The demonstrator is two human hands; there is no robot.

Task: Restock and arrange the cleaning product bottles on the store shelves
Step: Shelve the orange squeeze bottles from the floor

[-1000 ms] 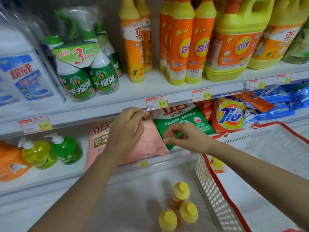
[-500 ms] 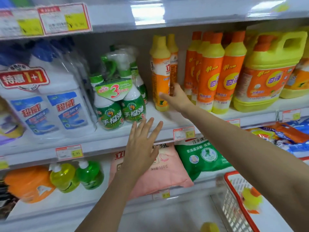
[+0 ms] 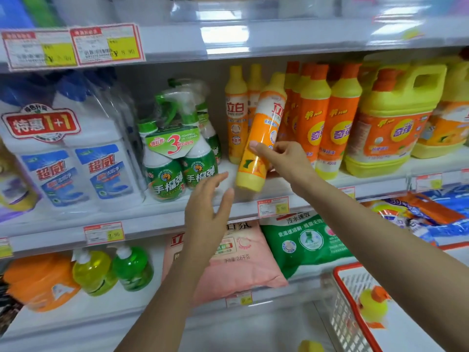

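Observation:
My right hand [image 3: 281,158] grips a yellow-and-orange dish soap bottle [image 3: 264,133], tilted with its cap leaning right and its base lifted off the middle shelf [image 3: 253,201]. Behind it two more bottles of the same kind [image 3: 236,110] stand upright. My left hand [image 3: 206,212] hovers open just below and left of the tilted bottle's base, fingers straight, touching nothing. To the right stand several orange bottles with yellow shoulders [image 3: 327,118] and a big yellow jug [image 3: 396,123].
Green spray bottle packs [image 3: 177,153] and white bottle twin packs [image 3: 76,153] fill the shelf's left. Below lie pink [image 3: 241,262] and green [image 3: 304,242] detergent bags and pump bottles [image 3: 111,270]. A red-rimmed white basket [image 3: 347,313] at lower right holds a yellow bottle [image 3: 373,306].
My right hand reached to the soap bottles, took hold of one and tipped it forward off the shelf. My left hand rose from the pink bag toward the bottle's base. The view tilted upward.

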